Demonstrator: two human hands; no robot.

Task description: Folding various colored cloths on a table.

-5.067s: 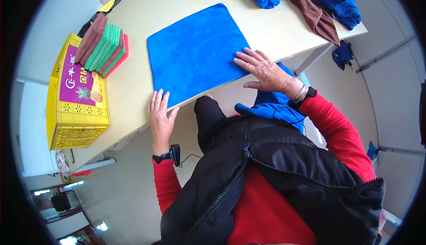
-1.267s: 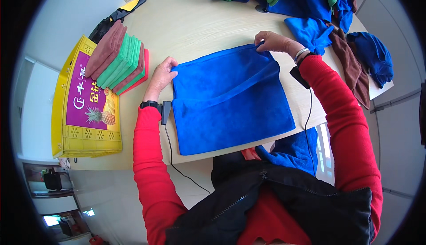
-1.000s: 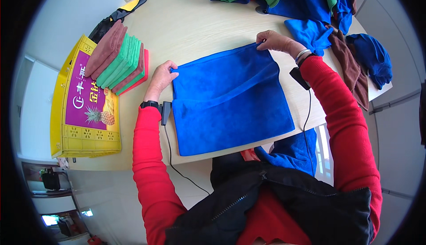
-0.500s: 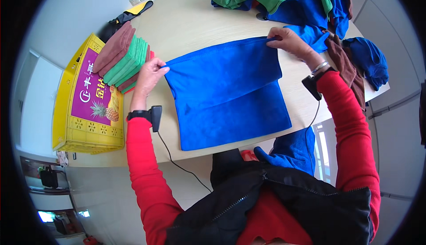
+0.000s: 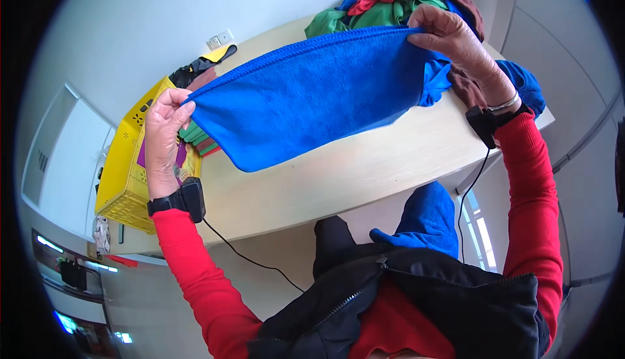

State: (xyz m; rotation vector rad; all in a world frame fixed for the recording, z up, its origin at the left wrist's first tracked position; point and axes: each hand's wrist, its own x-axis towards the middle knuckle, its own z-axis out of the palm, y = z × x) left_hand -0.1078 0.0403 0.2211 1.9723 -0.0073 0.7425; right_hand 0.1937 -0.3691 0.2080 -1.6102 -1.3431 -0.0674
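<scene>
A blue towel (image 5: pixel 306 92) is stretched between my two hands, raised above the table with its lower part hanging. My left hand (image 5: pixel 166 131) pinches one upper corner, near the yellow crate. At the opposite upper corner, my right hand (image 5: pixel 448 37) grips the cloth between thumb and fingers. The stitched upper edge runs fairly straight from hand to hand. Behind the towel, the stack of folded brown and green cloths (image 5: pixel 195 139) is mostly hidden.
A yellow plastic crate (image 5: pixel 124 193) stands at the table's left end. Loose green, red, blue and brown cloths form a heap (image 5: pixel 390 9) at the back right. Another blue cloth (image 5: pixel 426 219) lies over my lap. The wooden table (image 5: pixel 273 196) curves across the middle.
Both hands have lifted the blue towel up off the table, away from me. My left hand has moved left and my right hand up and right, so the upper edge is pulled wider.
</scene>
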